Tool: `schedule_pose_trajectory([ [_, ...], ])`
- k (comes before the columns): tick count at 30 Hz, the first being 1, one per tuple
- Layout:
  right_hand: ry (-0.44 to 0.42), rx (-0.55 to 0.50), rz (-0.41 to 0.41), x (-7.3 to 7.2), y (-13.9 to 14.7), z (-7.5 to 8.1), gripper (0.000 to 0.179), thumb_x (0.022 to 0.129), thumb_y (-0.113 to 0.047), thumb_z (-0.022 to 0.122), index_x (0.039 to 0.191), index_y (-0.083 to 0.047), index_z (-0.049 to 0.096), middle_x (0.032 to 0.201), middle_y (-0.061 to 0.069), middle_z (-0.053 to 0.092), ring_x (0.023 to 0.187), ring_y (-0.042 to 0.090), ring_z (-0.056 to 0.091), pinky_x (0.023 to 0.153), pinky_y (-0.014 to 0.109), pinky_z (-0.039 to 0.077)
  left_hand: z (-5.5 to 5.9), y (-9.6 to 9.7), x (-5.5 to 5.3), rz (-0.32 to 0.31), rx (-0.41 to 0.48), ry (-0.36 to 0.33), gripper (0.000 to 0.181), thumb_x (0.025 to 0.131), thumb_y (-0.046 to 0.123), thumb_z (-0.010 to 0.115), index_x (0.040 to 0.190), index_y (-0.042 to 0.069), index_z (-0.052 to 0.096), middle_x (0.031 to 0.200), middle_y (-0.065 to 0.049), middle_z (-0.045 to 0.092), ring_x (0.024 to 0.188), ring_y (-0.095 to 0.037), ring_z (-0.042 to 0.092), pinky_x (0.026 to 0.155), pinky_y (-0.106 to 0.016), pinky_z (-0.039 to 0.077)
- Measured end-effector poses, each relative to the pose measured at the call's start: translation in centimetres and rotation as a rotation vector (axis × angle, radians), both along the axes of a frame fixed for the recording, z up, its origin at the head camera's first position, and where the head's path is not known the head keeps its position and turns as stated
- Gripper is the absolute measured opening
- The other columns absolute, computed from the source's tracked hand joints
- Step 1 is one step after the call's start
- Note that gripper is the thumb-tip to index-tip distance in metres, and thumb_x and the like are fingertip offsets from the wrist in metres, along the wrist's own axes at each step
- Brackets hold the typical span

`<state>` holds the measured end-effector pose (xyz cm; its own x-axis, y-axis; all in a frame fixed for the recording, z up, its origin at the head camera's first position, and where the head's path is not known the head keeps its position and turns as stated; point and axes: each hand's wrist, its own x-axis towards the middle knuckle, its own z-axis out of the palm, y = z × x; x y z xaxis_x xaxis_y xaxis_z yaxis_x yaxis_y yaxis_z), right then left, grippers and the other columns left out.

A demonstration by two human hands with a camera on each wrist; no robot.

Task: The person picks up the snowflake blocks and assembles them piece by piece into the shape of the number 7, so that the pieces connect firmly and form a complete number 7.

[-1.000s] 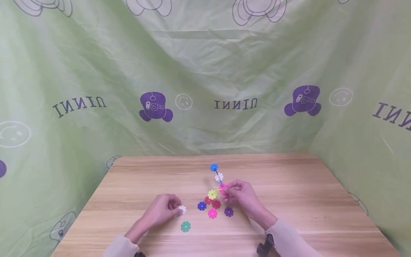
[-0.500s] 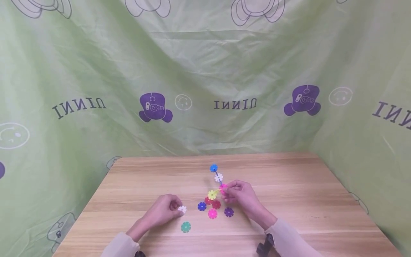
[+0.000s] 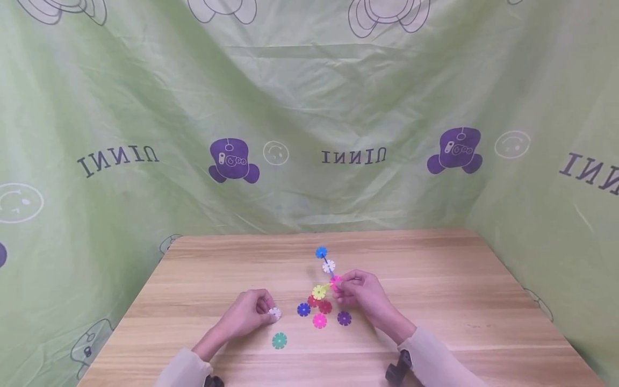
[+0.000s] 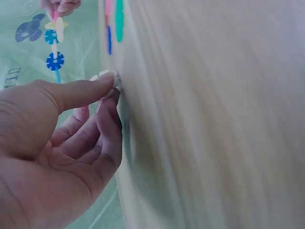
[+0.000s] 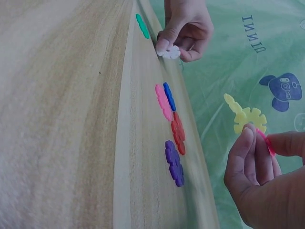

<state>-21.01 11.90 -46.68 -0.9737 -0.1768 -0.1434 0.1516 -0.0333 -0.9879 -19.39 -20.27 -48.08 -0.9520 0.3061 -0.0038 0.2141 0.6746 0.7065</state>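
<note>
out past the green disc [image 3: 279, 341]: white disc [image 3: 276, 312] in left hand [image 3: 248, 315] pinch, same deal for disc chain [image 3: 334, 281] in right hand [image 3: 366, 297]

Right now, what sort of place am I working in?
Probably a makeshift indoor tabletop workspace, perhaps a curtained-off booth: a wood-grain table is surrounded on three visible sides by a hanging green printed cloth, and small notched discs lie on the tabletop.
</note>
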Motion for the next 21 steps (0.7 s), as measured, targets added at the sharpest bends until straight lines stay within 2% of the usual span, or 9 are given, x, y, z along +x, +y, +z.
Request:
schedule_pose_trajectory([
  [5,0.0,-0.006,-0.004,0.0,-0.1,0.1,0.019,0.098,-0.001,0.065,0.115,0.008,0.061,0.099,0.02,0.079,0.085,0.019,0.077,0.081,0.032,0.066,0.4,0.7,0.0,0.055,0.084,-0.031,0.018,0.086,0.015,0.085,0.092,0.01,0.069,0.081,0.002,0.072,0.075,-0.01,0.066,0.067,-0.021,0.054],
  [11,0.006,-0.001,-0.018,-0.1,-0.3,0.2,0.018,0.098,-0.001,0.065,0.114,0.008,0.062,0.101,0.022,0.079,0.086,0.02,0.078,0.081,0.033,0.066,1.0,1.7,0.0,0.107,0.182,-0.042,0.022,0.085,0.015,0.086,0.096,0.007,0.069,0.084,-0.003,0.081,0.076,-0.012,0.073,0.065,-0.023,0.054],
  [21,0.008,-0.014,0.002,-0.2,-0.7,0.4,0.02,0.098,-0.002,0.065,0.115,0.008,0.062,0.103,0.024,0.078,0.085,0.018,0.077,0.082,0.033,0.066,1.0,3.1,-0.3,0.11,0.253,-0.055,0.02,0.086,0.013,0.086,0.1,0.006,0.072,0.09,-0.008,0.083,0.082,-0.016,0.078,0.067,-0.025,0.058],
])
